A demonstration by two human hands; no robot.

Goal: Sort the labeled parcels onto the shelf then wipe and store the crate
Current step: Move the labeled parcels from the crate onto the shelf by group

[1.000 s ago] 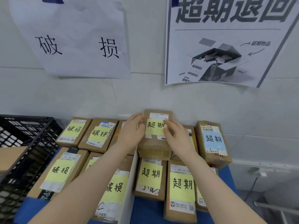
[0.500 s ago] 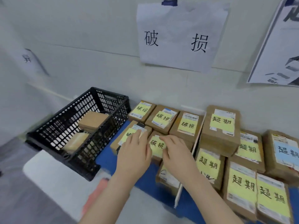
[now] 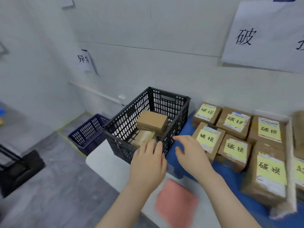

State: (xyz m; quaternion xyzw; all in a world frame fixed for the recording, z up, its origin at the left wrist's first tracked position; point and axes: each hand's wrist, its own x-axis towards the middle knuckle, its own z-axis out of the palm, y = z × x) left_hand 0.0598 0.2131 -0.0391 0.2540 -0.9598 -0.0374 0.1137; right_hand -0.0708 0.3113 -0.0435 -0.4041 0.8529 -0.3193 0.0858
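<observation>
A black lattice crate (image 3: 171, 102) stands on the table's left end with two brown parcels inside: one (image 3: 152, 121) on top, another (image 3: 143, 137) lower and nearer me. My left hand (image 3: 148, 163) hovers open at the crate's near corner, fingertips over the rim. Just right of that corner my right hand (image 3: 190, 155) is open with fingers spread, holding nothing. Several brown parcels with yellow labels (image 3: 207, 139) lie in rows on the blue surface (image 3: 177, 152) to the right.
A pink cloth (image 3: 176, 203) lies on the white table edge near me. A dark blue crate (image 3: 88, 132) sits on the floor at the left. Paper signs (image 3: 263, 35) hang on the wall. A white divider (image 3: 289, 162) separates the parcel groups at far right.
My view and both hands have swung left, away from the sorted parcels to the black crate. The parcel I was setting down stays in the rows; both hands are empty.
</observation>
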